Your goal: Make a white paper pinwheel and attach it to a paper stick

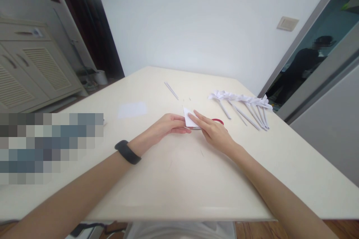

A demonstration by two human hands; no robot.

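A small white paper piece (190,120) is held above the middle of the cream table (168,183), between the two hands. Its left edge is pinched between the thumb and fingers of the left hand (165,125), whose wrist is circled by a black band (127,152). The paper's face is covered in part by the extended fingers of the right hand (215,130); whether anything is gripped beneath that palm cannot be made out. A red loop (218,121) is partly hidden just behind the right hand. Farther right, white paper flowers (241,98) with rolled stems are laid in a row. Two thin paper sticks (171,90) are set on the far side, and a flat white sheet (132,109) is placed to the left.
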